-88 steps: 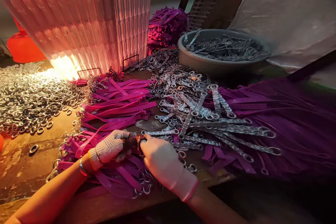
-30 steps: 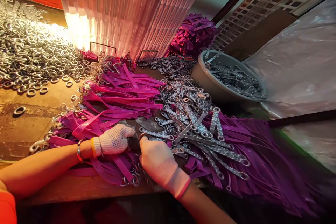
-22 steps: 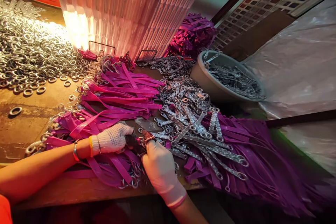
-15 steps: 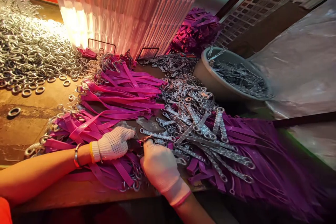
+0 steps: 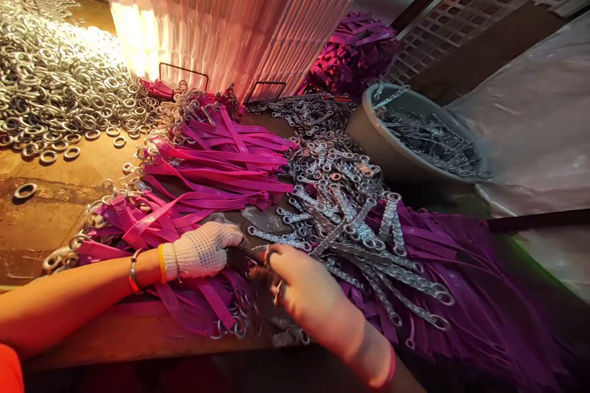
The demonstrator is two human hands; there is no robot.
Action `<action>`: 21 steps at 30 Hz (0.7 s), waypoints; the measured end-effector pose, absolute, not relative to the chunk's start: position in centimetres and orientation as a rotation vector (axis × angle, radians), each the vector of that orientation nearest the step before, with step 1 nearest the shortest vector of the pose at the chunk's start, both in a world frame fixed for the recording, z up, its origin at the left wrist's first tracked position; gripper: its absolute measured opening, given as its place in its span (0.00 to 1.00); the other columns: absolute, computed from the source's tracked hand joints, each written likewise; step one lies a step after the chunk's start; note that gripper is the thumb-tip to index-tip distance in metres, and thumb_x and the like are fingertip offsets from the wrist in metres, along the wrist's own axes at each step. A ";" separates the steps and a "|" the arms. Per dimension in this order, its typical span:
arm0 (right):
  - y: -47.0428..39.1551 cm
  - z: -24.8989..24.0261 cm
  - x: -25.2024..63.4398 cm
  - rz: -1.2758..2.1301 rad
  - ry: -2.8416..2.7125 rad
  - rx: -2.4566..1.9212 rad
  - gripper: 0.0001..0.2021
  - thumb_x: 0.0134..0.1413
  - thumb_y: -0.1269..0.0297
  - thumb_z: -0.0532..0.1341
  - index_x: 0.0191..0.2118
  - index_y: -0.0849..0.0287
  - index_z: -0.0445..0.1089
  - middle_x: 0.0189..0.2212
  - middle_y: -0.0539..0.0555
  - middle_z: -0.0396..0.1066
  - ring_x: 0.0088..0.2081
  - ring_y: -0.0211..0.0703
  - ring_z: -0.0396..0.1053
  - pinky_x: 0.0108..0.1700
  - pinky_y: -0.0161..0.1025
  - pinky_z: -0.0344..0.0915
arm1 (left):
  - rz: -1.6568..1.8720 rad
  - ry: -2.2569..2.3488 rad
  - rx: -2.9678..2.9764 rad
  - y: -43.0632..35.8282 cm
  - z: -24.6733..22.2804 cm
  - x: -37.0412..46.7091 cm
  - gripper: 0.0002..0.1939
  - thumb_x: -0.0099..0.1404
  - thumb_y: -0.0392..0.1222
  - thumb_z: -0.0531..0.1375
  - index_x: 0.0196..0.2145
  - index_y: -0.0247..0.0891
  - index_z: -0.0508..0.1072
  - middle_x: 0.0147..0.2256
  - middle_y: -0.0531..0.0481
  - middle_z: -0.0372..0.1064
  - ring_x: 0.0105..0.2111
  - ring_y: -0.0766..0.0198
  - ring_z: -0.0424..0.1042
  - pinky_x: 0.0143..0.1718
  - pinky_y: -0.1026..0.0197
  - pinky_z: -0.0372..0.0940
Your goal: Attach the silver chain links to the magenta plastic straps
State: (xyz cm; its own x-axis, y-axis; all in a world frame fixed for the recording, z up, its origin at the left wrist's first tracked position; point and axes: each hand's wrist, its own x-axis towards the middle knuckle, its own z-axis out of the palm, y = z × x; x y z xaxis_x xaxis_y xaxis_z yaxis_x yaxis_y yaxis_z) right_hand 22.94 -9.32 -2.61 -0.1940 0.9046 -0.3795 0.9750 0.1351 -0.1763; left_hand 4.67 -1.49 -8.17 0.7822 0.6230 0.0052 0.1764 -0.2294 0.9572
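My left hand (image 5: 200,250), in a white knitted glove with dark dots, is closed above the pink straps (image 5: 221,159). A dark piece shows at its fingertips, too shaded to name. My right hand (image 5: 318,301), in a plain pale glove, is bent closed around blurred dark metal bits (image 5: 276,276) with ring shapes. A small gap lies between the two hands. Beyond the right hand is a heap of silvery chain strips (image 5: 343,221) with ringed ends. The pink straps lie to the left, metal rings on many of their ends.
Loose metal rings (image 5: 69,92) are piled at the far left. A ribbed translucent crate-like stack (image 5: 221,18) stands at the back. To the right is a grey tub (image 5: 369,135) with chains inside. Purple straps (image 5: 465,270) spread over the right edge; another purple heap (image 5: 350,49) sits behind.
My right hand has drawn away from the left, toward the right and slightly down, with the blurred metal bits at its fingers. My left hand has hardly moved. The view has shifted slightly.
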 end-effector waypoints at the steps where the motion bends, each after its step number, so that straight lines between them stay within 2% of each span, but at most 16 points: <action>1: -8.8 -2.9 23.5 -0.540 2.265 1.925 0.08 0.59 0.67 0.57 0.39 0.57 0.73 0.41 0.57 0.74 0.42 0.44 0.71 0.42 0.36 0.61 | 0.449 0.625 1.739 -1.6 -8.0 4.7 0.07 0.54 0.35 0.61 0.32 0.37 0.78 0.30 0.50 0.73 0.30 0.63 0.69 0.32 0.65 0.62; 5: -6.2 -5.0 24.3 -0.258 2.091 2.069 0.12 0.50 0.77 0.57 0.40 0.62 0.73 0.41 0.61 0.73 0.44 0.50 0.69 0.45 0.40 0.61 | 0.416 0.724 1.302 -1.5 -6.7 4.6 0.15 0.61 0.47 0.60 0.42 0.36 0.76 0.25 0.52 0.68 0.18 0.71 0.58 0.19 0.68 0.52; 7: -5.4 -6.3 24.1 -0.275 2.048 2.107 0.14 0.47 0.79 0.57 0.40 0.64 0.73 0.40 0.62 0.73 0.43 0.50 0.69 0.44 0.39 0.60 | 0.404 0.703 0.940 -1.3 -5.6 4.5 0.22 0.64 0.55 0.58 0.44 0.33 0.75 0.26 0.49 0.69 0.17 0.72 0.56 0.18 0.68 0.49; 10: -5.2 -7.9 23.9 -0.394 2.087 2.210 0.16 0.46 0.81 0.55 0.40 0.62 0.72 0.38 0.58 0.74 0.41 0.46 0.69 0.42 0.37 0.61 | 0.356 0.530 0.455 -0.7 -4.3 4.5 0.29 0.64 0.61 0.56 0.45 0.29 0.74 0.38 0.40 0.73 0.28 0.66 0.68 0.25 0.66 0.59; 13: -5.8 -8.9 24.4 -0.302 2.192 2.270 0.15 0.43 0.82 0.53 0.35 0.61 0.72 0.38 0.59 0.73 0.41 0.46 0.69 0.43 0.38 0.62 | 0.351 0.371 0.236 -0.5 -3.7 4.4 0.33 0.64 0.63 0.55 0.49 0.26 0.71 0.45 0.35 0.71 0.40 0.56 0.71 0.41 0.56 0.66; 16: -6.5 -9.1 25.0 -0.181 2.378 2.417 0.19 0.42 0.82 0.51 0.39 0.61 0.71 0.38 0.59 0.74 0.40 0.47 0.70 0.43 0.40 0.65 | 0.363 0.306 0.172 -0.7 -3.7 4.4 0.31 0.66 0.59 0.55 0.52 0.26 0.69 0.50 0.32 0.69 0.47 0.52 0.70 0.50 0.50 0.63; 19: -7.2 -8.2 25.0 -0.028 2.693 2.464 0.25 0.44 0.81 0.50 0.48 0.59 0.68 0.38 0.56 0.75 0.40 0.46 0.72 0.44 0.41 0.68 | 0.417 0.304 0.217 -1.0 -3.8 4.5 0.22 0.66 0.43 0.56 0.53 0.25 0.68 0.54 0.31 0.66 0.51 0.51 0.69 0.54 0.49 0.61; 21: -7.6 -7.2 24.4 0.118 2.857 2.387 0.25 0.46 0.80 0.51 0.51 0.57 0.67 0.39 0.56 0.74 0.40 0.47 0.72 0.44 0.42 0.69 | 0.467 0.339 0.278 -1.2 -3.9 4.7 0.20 0.63 0.32 0.57 0.53 0.27 0.68 0.56 0.31 0.64 0.53 0.51 0.68 0.56 0.49 0.60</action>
State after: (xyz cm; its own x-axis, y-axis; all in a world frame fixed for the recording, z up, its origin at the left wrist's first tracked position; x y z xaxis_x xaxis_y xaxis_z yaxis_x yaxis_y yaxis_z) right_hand 24.36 -7.59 -7.23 -0.0809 0.8845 0.4595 0.9193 0.2444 -0.3085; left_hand 4.65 -1.20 -3.91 0.8388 0.4817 -0.2537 -0.3905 0.8570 0.3361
